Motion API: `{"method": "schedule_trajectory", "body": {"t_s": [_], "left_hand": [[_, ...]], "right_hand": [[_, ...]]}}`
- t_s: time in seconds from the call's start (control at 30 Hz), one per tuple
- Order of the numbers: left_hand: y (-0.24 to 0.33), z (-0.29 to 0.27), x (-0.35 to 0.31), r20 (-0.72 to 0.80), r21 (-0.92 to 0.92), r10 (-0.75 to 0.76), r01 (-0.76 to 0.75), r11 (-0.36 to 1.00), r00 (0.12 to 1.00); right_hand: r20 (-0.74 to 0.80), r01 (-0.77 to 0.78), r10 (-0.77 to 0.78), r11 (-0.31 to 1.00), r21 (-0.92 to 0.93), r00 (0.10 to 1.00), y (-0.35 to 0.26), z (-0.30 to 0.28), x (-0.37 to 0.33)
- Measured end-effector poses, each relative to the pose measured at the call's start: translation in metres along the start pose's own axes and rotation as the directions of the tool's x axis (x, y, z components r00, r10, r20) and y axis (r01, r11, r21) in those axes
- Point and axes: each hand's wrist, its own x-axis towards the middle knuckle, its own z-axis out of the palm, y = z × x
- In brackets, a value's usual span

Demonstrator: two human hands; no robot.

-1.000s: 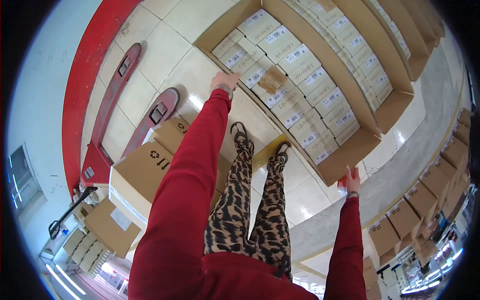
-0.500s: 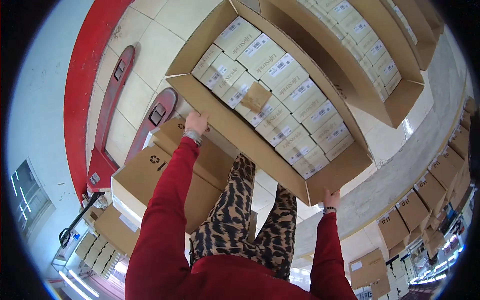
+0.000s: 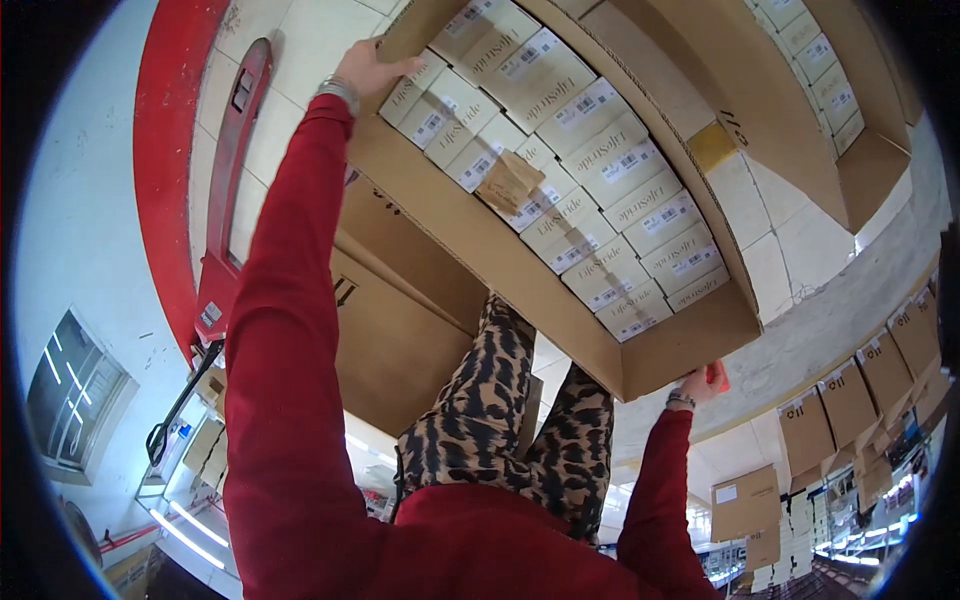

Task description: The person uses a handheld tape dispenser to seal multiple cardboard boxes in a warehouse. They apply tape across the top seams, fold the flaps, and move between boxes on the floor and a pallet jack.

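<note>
Head view: open brown cardboard carton [image 3: 520, 255] of white shoeboxes [image 3: 590, 160], left hand [image 3: 368, 70] and right hand [image 3: 700, 383] fingers clamped on opposite corners.

Single head-worn fisheye view, looking steeply down – close over carton [image 3: 560, 190], floor beyond

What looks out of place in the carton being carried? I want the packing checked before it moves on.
In the open carton, a crumpled brown scrap lies loose and askew on the neat rows of small white boxes. Nothing else stands out.
</note>
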Motion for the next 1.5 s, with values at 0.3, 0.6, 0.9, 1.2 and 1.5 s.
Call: {"method": "schedule_trajectory", "body": {"t_s": [0.3,0.6,0.9,1.2,1.5], "left_hand": [[0.063,0.109,-0.046,0.021,0.337,0.192,-0.187,0.923,0.981],[0.059,0.181,-0.034,0.165,0.533,-0.103,-0.001,0.846,0.981],[0.09,0.193,-0.056,0.257,0.371,0.015,-0.113,0.922,0.966],[0.092,0.188,-0.057,0.286,0.496,-0.038,-0.114,0.861,0.958],[0.109,0.195,-0.061,0.2,0.484,-0.103,-0.007,0.875,0.974]], "right_hand": [[0.015,-0.068,0.069,0.997,-0.022,0.998,-0.028,-0.009,-0.014],[0.321,0.272,-0.196,0.938,-0.213,0.927,-0.059,0.048,-0.059],[0.446,0.541,-0.387,0.787,-0.296,0.807,-0.028,0.142,-0.108],[0.535,0.233,-0.264,0.964,0.127,0.802,-0.219,0.06,-0.067],[0.411,0.774,-0.761,0.607,0.178,0.502,-0.296,0.076,0.004]]}}
